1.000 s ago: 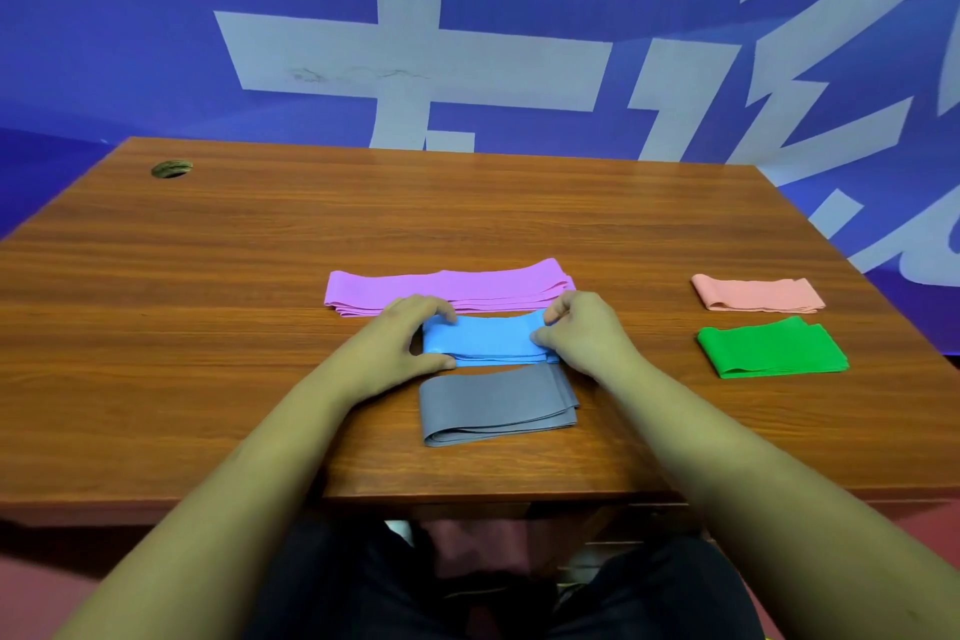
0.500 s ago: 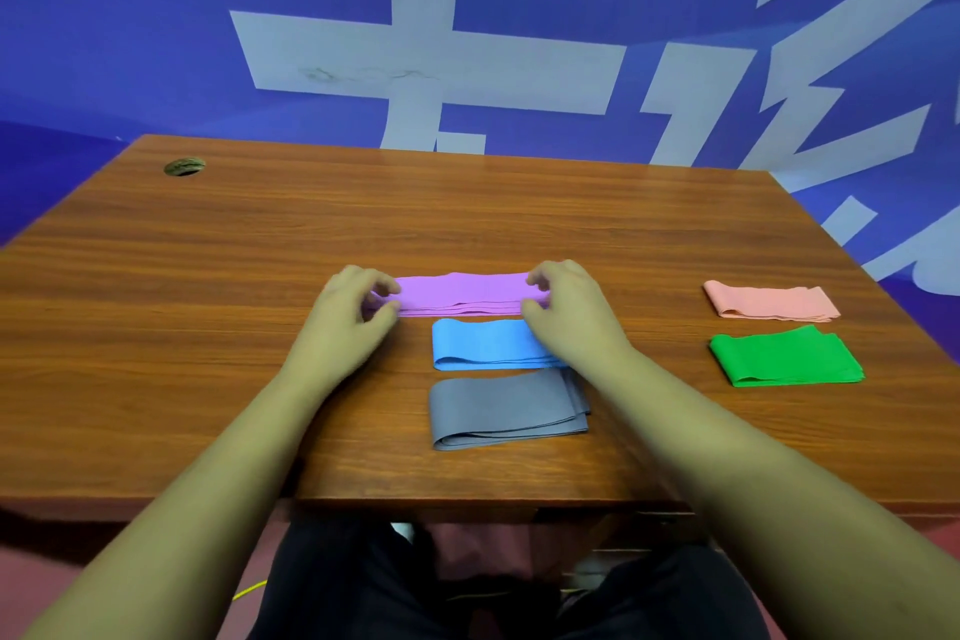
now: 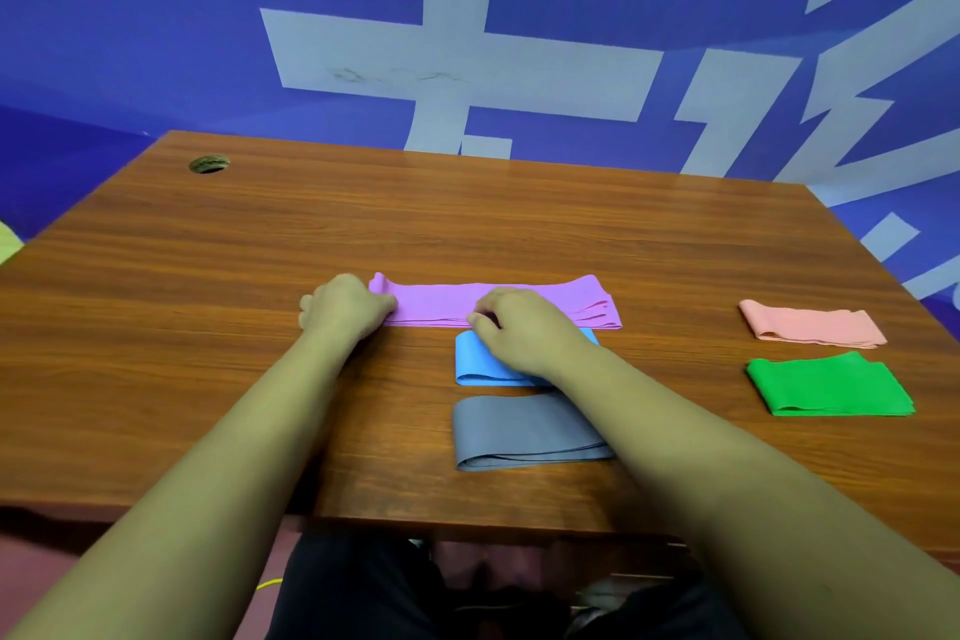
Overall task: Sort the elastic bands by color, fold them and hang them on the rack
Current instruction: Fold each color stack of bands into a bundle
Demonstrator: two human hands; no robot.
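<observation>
A long purple band (image 3: 441, 304) lies flat across the middle of the wooden table (image 3: 467, 224). My left hand (image 3: 345, 309) grips its left end, which curls up a little. My right hand (image 3: 524, 327) pinches the band's front edge near its middle. Just in front lies a folded blue band (image 3: 478, 364), partly under my right hand. A folded grey band (image 3: 519, 431) sits nearer the table's front edge. To the right lie a folded pink band (image 3: 810, 327) and, in front of it, a folded green band (image 3: 826, 387). No rack is in view.
A round cable hole (image 3: 209, 164) sits at the table's far left corner. A blue wall with large white shapes (image 3: 467, 68) stands right behind the table. My legs in dark trousers (image 3: 415, 598) are under the front edge.
Both hands left the blue band and went to the purple band behind it. The left hand now holds its left end, the right hand its middle.
</observation>
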